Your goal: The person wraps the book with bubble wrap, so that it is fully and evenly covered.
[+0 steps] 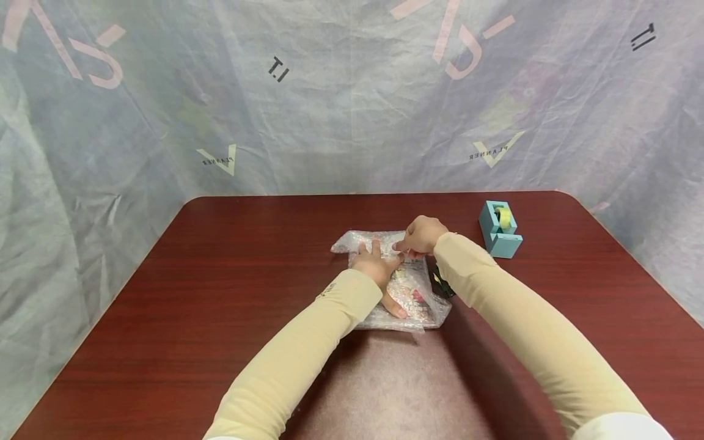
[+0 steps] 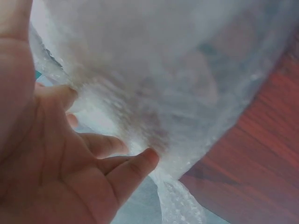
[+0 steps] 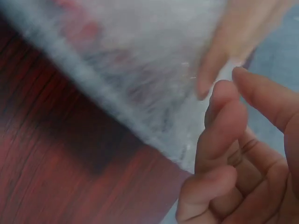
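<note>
A flat parcel in clear bubble wrap (image 1: pixel 415 293) lies on the table, with red and yellow print showing through the plastic. My left hand (image 1: pixel 375 269) rests across its left part, fingers spread and thumb stretched toward the near side. In the left wrist view the left fingertips (image 2: pixel 150 157) press on the folded wrap. At the parcel's far edge, my right hand (image 1: pixel 422 236) pinches the bubble wrap between thumb and forefinger. The right wrist view has these tips (image 3: pixel 229 84) close together beside the left fingers, the other fingers curled.
A light-blue tape dispenser (image 1: pixel 499 231) with a yellow roll stands at the back right. Beside the parcel, a small black-and-yellow object (image 1: pixel 442 282) is partly hidden by the right sleeve. The dark red table (image 1: pixel 247 275) has a patterned grey sheet (image 1: pixel 341 98) hanging behind it.
</note>
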{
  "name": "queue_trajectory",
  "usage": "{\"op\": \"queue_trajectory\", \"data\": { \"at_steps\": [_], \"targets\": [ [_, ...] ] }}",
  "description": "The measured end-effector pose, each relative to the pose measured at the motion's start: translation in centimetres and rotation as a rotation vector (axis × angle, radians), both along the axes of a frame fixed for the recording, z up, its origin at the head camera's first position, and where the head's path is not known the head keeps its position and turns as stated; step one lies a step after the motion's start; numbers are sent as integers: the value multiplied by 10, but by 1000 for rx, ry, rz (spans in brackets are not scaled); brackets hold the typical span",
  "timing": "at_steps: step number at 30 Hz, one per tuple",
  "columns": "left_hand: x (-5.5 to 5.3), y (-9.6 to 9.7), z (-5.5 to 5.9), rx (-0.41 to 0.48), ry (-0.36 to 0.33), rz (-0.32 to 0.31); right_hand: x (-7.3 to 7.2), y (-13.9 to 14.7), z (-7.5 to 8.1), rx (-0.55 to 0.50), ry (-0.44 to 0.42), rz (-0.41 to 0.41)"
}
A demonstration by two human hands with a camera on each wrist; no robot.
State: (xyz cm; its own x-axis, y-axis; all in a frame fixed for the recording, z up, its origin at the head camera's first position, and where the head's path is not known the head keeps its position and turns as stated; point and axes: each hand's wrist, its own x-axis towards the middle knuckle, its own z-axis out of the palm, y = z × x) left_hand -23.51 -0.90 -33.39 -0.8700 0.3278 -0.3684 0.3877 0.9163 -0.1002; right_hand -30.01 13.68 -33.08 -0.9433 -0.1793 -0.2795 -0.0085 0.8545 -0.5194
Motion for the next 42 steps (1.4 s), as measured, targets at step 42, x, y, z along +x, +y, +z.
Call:
{"op": "queue_trajectory", "data": {
  "at_steps": [42],
  "targets": [
    [-1,-5,-5,53,17,-52,-6,3,-19,208,112,38]
  ]
}}
